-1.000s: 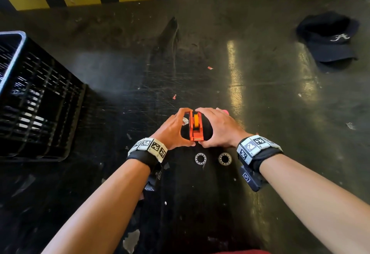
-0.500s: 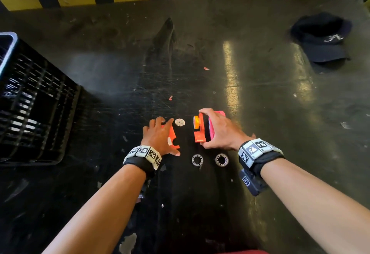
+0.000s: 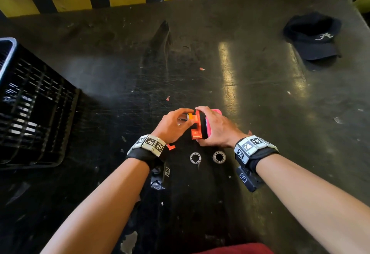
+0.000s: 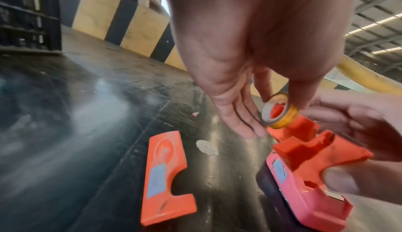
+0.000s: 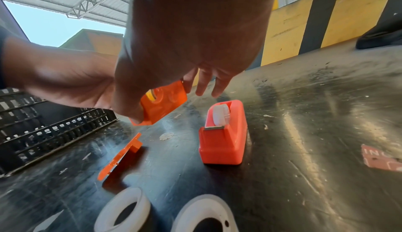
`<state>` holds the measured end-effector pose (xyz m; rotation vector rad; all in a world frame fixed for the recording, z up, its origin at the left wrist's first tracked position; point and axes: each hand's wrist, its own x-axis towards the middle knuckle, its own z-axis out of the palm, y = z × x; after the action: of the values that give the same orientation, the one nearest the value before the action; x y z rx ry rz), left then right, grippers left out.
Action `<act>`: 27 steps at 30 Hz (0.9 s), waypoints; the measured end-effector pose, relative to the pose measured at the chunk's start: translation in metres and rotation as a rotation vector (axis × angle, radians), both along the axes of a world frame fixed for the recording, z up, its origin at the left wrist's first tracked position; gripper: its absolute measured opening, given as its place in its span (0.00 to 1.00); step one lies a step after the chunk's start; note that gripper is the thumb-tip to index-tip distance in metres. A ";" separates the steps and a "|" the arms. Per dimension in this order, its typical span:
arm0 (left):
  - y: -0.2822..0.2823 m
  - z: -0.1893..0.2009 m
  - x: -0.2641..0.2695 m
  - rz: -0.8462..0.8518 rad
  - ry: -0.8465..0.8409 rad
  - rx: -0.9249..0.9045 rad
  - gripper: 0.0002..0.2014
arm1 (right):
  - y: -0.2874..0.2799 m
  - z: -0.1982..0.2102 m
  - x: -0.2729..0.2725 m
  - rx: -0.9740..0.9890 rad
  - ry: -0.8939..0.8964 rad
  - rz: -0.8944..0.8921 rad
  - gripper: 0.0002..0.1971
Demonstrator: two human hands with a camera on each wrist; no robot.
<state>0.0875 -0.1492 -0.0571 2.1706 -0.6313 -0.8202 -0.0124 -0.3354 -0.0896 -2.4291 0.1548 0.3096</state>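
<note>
A: Entry 1. Where is the small yellow tape roll [image 4: 286, 118]?

B: It is pinched between the thumb and fingertips of the left hand [image 3: 174, 126]. It sits at the open side of the orange plastic tape-dispenser body [image 3: 195, 132], at that body's 9 o'clock in the head view. Orange shows through the roll's core. Whether it is seated on the hub: cannot tell.

A: The body itself?

B: Off the table, tilted on edge. The right hand [image 3: 219, 130] clamps it, thumb at the near end and forefinger over the far end. The right wrist view shows the other 3 fingers spread free.

A: Entry 2. What lies around it?

B: A flat orange plastic side panel [image 4: 163, 175] lies on the scratched black tabletop [image 3: 260, 113] at 7 o'clock, partly under the left wrist. A pink plastic tape dispenser [image 5: 222, 146] stands upright at 2 o'clock, just beyond the right hand's fingers, with a white roll in it. At 6 o'clock a white tape roll [image 3: 190, 157] and a 2nd white tape roll [image 3: 214, 156] lie flat, side by side, not touching.

A: Further out?

B: A black plastic lattice crate [image 3: 40, 113] stands at 9 o'clock and a dark cloth cap [image 3: 314, 39] lies at 2 o'clock, both well apart.
</note>
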 end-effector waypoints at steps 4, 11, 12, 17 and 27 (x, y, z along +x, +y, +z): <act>0.020 -0.007 -0.008 -0.020 -0.144 0.177 0.21 | -0.010 0.001 -0.004 -0.021 -0.013 -0.028 0.57; 0.051 -0.033 -0.064 -0.349 -0.379 0.600 0.25 | -0.009 0.000 -0.013 -0.018 -0.030 -0.012 0.59; 0.053 -0.035 -0.066 -0.351 -0.393 0.605 0.27 | -0.008 0.000 -0.015 -0.014 -0.032 -0.007 0.58; 0.040 -0.041 -0.068 -0.494 -0.439 0.452 0.34 | -0.008 -0.002 -0.023 -0.013 -0.033 0.003 0.58; 0.009 -0.046 -0.047 -0.338 -0.191 0.256 0.19 | -0.027 0.000 -0.032 0.047 -0.040 -0.046 0.56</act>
<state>0.0404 -0.1406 -0.1027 2.4312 -1.0611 -0.9141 -0.0448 -0.3626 -0.0901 -2.3793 0.1833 0.2413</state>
